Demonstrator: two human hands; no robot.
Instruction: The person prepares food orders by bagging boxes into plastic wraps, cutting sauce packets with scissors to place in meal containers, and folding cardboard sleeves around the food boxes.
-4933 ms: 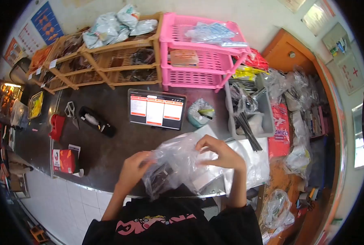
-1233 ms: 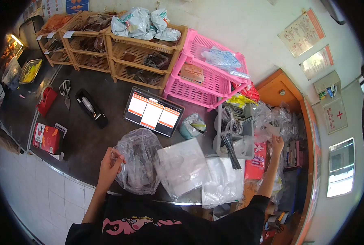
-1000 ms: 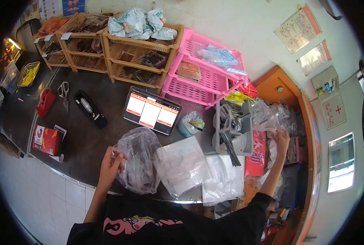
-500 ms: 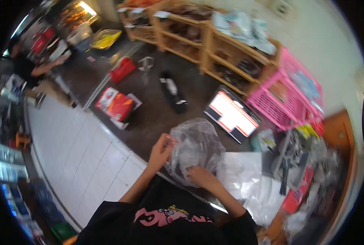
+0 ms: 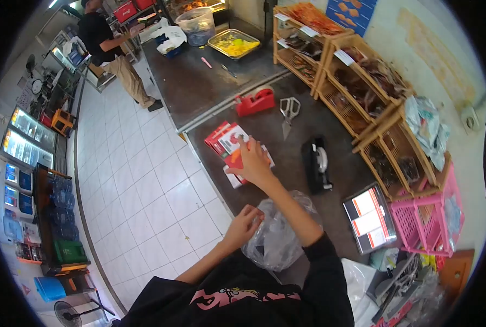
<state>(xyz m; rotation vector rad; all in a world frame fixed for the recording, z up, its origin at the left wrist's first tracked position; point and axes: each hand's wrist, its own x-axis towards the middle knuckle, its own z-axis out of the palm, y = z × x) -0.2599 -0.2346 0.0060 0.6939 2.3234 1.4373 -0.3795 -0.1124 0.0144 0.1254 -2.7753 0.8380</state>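
Note:
My left hand is curled, thumb and fingers pinched at the left edge of a clear plastic bag. The bag stands puffed out at the counter's front edge, partly hidden under my right forearm. My right hand reaches across it, fingers spread over red-and-white printed packs. Whether those fingertips press on the packs or hover just above, I cannot tell. Beyond the packs are a red tape dispenser and scissors.
A black device with a pale handle and a lit tablet lie on the dark counter. Wooden racks and a pink basket line the wall. A yellow-filled tray sits farther back. Another person stands beyond.
My right hand has left the bag and moved forward to the red-and-white packs. My left hand stays by the bag. The view has turned left.

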